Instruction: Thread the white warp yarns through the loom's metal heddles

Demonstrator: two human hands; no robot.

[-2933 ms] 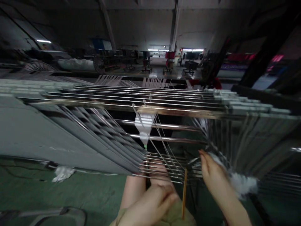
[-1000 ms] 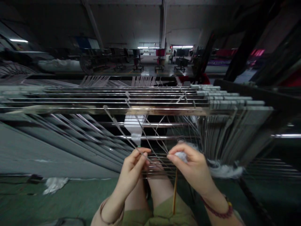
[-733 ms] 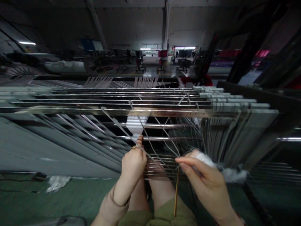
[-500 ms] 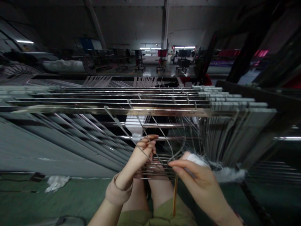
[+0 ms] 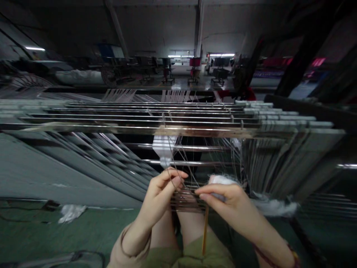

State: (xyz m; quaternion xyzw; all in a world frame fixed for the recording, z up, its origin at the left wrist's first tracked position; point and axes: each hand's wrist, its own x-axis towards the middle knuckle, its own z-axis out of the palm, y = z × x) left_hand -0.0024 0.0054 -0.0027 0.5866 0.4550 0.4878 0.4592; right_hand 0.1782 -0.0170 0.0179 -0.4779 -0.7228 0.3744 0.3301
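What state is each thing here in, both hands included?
Left hand: half-curled, grip unclear
Right hand: pinch-shaped, grip unclear
Grey strands: slanting down toward the hands
White fibre tuft: frayed
Yellow stick: steeply tilted
White hanging piece: narrowing toward its bottom
Far lights: lit
White scrap: crumpled on the floor

left sleeve (image 5: 125, 243): plain beige, cuff bunched up kinda thick | bracelet (image 5: 291, 254) on the right: maroon, dab of yellow, partly out of sight | bottoms (image 5: 167, 257): olive green, creased, shorts or skirt, can't tell from where I'm standing | legs (image 5: 192, 223): bare past the hem
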